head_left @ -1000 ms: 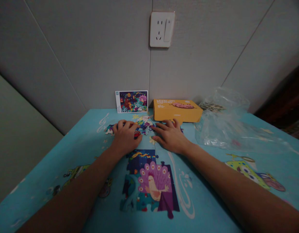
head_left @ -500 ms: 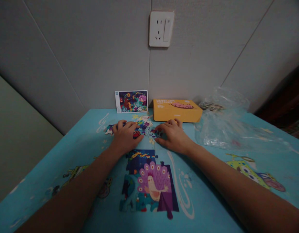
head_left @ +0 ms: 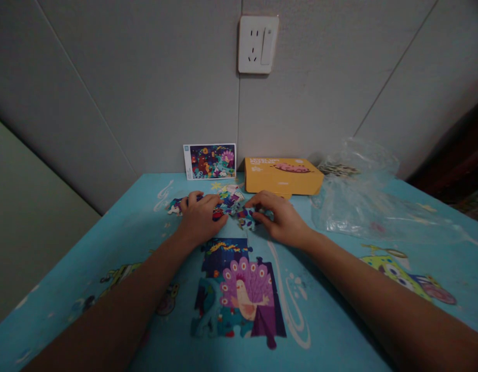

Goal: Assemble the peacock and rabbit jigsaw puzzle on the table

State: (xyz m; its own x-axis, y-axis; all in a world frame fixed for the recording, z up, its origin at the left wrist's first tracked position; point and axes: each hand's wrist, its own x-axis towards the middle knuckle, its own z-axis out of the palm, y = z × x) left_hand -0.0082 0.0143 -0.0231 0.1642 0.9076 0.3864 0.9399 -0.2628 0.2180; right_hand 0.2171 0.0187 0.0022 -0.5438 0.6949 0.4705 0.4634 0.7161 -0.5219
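Observation:
Loose jigsaw puzzle pieces (head_left: 231,196) lie in a small heap toward the back of the table. My left hand (head_left: 202,217) rests palm down over the heap's left side, fingers apart and slightly bent. At the right side of the heap, my right hand (head_left: 279,217) pinches a puzzle piece (head_left: 246,219) between thumb and forefinger; other pieces are partly hidden under that hand. Nearer to me, between my forearms, lies a joined section of puzzle (head_left: 242,297) with a purple peacock on it. Its left and lower edges are uneven.
A picture card (head_left: 211,161) leans against the wall beside a yellow puzzle box (head_left: 283,176). To the right is a clear plastic bag (head_left: 363,204) with pieces in it. The blue tablecloth (head_left: 145,201) has printed cartoon figures. A socket (head_left: 258,45) is on the wall.
My right hand has shifted slightly, its fingers drawing together on a puzzle piece that now shows more plainly. My left hand stays nearly where it was. The joined section is unmoved.

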